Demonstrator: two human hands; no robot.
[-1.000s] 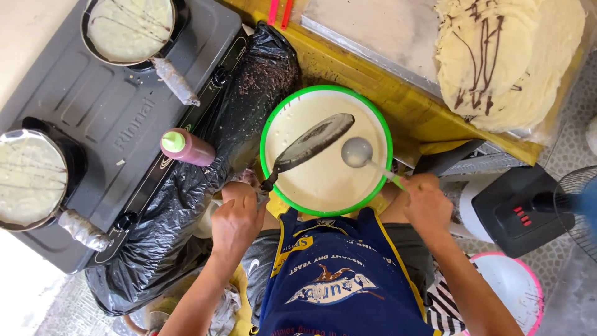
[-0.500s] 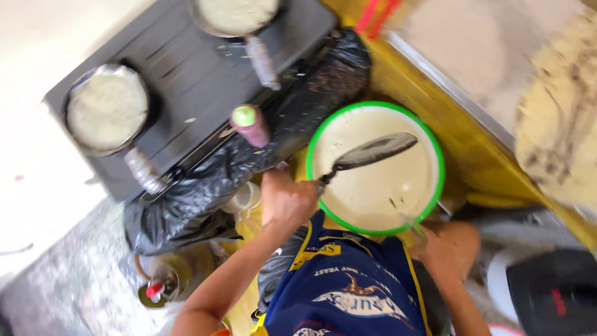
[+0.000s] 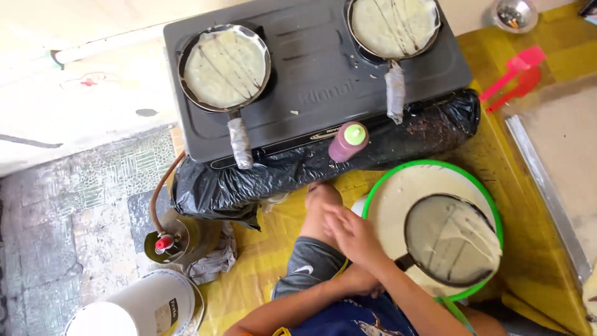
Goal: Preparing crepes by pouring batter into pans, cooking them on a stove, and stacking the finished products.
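Pan (image 3: 453, 239) over green-rimmed bowl (image 3: 385, 186), handle in hand (image 3: 351, 233)

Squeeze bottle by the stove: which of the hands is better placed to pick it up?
Probably the right. The right hand looks free and is nearest the purple squeeze bottle. The left hand is mostly hidden under that forearm, apparently at the handle of the pan over the green-rimmed bowl.

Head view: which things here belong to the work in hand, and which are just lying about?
In use:
left hand holding the pan over the green-rimmed batter bowl
two pans of batter on the stove

Lying about:
squeeze bottle
red spatulas
white bucket
gas cylinder
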